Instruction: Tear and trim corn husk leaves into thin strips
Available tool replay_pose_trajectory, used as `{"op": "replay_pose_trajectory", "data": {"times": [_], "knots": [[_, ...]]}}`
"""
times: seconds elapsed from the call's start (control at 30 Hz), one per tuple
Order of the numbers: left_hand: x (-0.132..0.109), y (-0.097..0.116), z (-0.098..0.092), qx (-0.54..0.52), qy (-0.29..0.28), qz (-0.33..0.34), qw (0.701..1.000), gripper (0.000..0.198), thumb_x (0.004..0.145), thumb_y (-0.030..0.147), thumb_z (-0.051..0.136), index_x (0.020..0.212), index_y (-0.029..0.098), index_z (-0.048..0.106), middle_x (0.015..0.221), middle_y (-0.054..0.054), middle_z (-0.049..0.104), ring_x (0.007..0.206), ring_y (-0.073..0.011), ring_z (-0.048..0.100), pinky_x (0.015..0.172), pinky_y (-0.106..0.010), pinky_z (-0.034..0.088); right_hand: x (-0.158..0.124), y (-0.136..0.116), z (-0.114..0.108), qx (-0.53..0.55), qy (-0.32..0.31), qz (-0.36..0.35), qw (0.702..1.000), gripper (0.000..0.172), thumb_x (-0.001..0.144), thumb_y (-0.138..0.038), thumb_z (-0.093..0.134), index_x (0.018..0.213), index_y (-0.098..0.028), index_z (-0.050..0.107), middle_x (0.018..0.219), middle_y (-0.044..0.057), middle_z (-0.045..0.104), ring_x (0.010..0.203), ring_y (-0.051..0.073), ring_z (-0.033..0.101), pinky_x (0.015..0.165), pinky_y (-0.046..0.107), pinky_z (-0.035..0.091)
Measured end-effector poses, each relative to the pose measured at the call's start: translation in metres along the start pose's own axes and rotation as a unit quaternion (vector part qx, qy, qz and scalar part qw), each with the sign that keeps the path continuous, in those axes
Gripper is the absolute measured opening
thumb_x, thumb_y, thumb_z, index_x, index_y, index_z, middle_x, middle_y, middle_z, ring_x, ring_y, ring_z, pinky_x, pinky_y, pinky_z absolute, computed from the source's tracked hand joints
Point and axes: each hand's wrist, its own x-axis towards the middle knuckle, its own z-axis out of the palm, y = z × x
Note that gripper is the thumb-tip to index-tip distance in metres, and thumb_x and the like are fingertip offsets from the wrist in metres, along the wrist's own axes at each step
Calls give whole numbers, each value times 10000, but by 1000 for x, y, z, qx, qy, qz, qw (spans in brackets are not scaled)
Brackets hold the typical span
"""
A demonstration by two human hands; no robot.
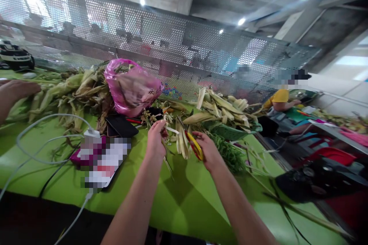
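My left hand (156, 141) is closed, pinching a thin pale strip of corn husk (173, 130) between thumb and fingers. A few thin stems hang below that hand. My right hand (209, 150) is wrapped round scissors (196, 146) with yellow and red handles. Their blades point up and left, close to the strip. Beneath and between the hands, a bundle of dried corn husk (182, 143) lies on the green table (184, 199). Just beyond the hands are loose dried scraps (163, 113), partly hidden.
A husk-filled green basket (230, 132) and leafy greens (230, 155) are at right. On the left are a pink plastic bag (133, 92), husks (83, 92), a phone (110, 162), cables and another person's hand (20, 91). Behind stands a perforated metal screen (172, 46).
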Motion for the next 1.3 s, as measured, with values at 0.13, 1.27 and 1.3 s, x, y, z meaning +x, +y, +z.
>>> {"op": "replay_pose_trajectory", "data": {"times": [0.13, 1.27, 1.3], "knots": [[2, 5, -1, -10, 2, 1, 1000, 297, 529, 273, 775, 733, 158, 591, 582, 70, 522, 479, -36, 430, 481, -177, 322, 24, 5, 52, -52, 27, -33, 998, 352, 693, -249, 549, 1036, -169, 539, 751, 26, 633, 612, 167, 612, 560, 289, 505], [-20, -16, 7, 150, -199, -117, 961, 254, 620, 290, 767, 760, 165, 594, 747, 3, 621, 526, -54, 502, 513, -183, 414, -14, -15, -79, -158, -114, -42, 980, 225, 812, -395, 549, 920, -200, 525, 681, -13, 590, 506, 107, 487, 451, 213, 349], [-23, -19, 7, 164, -223, -126, 953, 239, 635, 287, 757, 756, 161, 595, 810, -17, 642, 542, -56, 509, 522, -187, 421, -16, -21, -78, -130, -127, -50, 982, 233, 804, -385, 573, 938, -197, 543, 687, -15, 584, 520, 104, 475, 449, 208, 334]]}}
